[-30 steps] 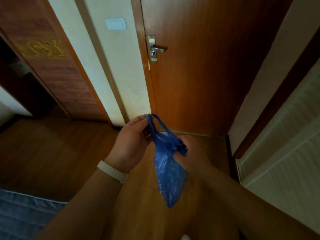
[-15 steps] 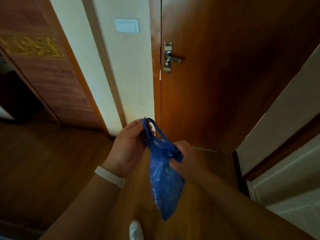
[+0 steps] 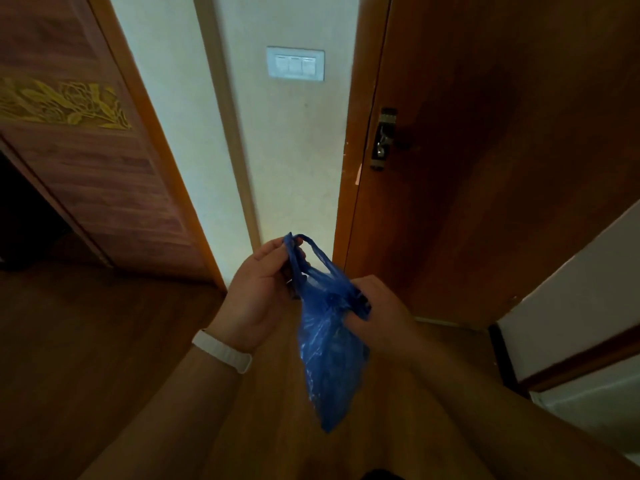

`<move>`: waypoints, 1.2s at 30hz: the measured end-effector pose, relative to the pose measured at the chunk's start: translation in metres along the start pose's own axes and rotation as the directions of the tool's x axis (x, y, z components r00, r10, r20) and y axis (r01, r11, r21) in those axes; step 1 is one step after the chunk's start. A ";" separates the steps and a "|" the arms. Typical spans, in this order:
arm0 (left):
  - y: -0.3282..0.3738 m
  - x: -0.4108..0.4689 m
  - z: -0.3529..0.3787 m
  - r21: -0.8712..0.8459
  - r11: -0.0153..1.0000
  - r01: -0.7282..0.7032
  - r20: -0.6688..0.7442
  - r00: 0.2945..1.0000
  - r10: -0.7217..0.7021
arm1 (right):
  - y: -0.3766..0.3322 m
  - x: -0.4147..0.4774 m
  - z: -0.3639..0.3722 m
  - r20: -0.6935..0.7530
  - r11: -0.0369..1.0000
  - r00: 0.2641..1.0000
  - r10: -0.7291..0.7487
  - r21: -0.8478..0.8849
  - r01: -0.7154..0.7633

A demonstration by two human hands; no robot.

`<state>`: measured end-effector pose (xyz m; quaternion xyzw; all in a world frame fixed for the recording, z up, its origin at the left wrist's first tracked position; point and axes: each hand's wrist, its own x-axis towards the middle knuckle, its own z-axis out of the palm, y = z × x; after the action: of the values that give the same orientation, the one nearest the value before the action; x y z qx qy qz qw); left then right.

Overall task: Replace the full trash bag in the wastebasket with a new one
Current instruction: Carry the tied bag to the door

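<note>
Both hands are gripping the blue trash bag (image 3: 329, 358) in mid-air over the wooden floor (image 3: 86, 358). Left hand (image 3: 258, 292) is pinching one handle loop up high, right hand (image 3: 377, 313) is clutching the bunched neck. Bag's hanging down between the forearms, in front of the closed door (image 3: 502, 150), light switch (image 3: 295, 64) on the wall above.

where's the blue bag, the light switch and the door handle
blue bag (image 3: 329, 358): head view, on its hanging body.
light switch (image 3: 295, 64): head view, on the middle rocker of the plate.
door handle (image 3: 382, 138): head view, on its metal backplate.
</note>
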<state>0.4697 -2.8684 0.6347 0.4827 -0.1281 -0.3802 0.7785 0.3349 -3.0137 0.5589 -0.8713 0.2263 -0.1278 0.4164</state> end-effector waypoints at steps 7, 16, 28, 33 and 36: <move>0.015 0.062 -0.034 0.005 1.000 0.030 -0.044 0.999 -0.029 | 0.014 0.082 0.036 0.046 1.000 0.999 0.013 0.024 -0.014; 0.028 0.196 -0.073 0.062 0.994 0.092 -0.216 0.973 -0.077 | 0.047 0.232 0.084 0.196 0.994 0.980 0.043 0.085 -0.061; 0.043 0.335 -0.118 0.165 0.962 0.218 -0.170 0.967 -0.190 | 0.075 0.382 0.104 0.287 0.999 0.958 0.024 -0.040 -0.013; 0.028 0.378 -0.158 0.160 0.940 0.302 -0.124 0.951 -0.284 | 0.100 0.406 0.135 0.275 0.995 0.957 0.087 -0.079 -0.067; 0.004 0.404 -0.189 0.158 0.939 0.307 -0.037 0.952 -0.305 | 0.126 0.414 0.167 0.253 0.991 0.959 0.132 -0.069 -0.118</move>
<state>0.8529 -3.0330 0.4758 0.5606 -0.0772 -0.4818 0.6691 0.7256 -3.1792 0.3706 -0.8753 0.2283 0.0187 0.4258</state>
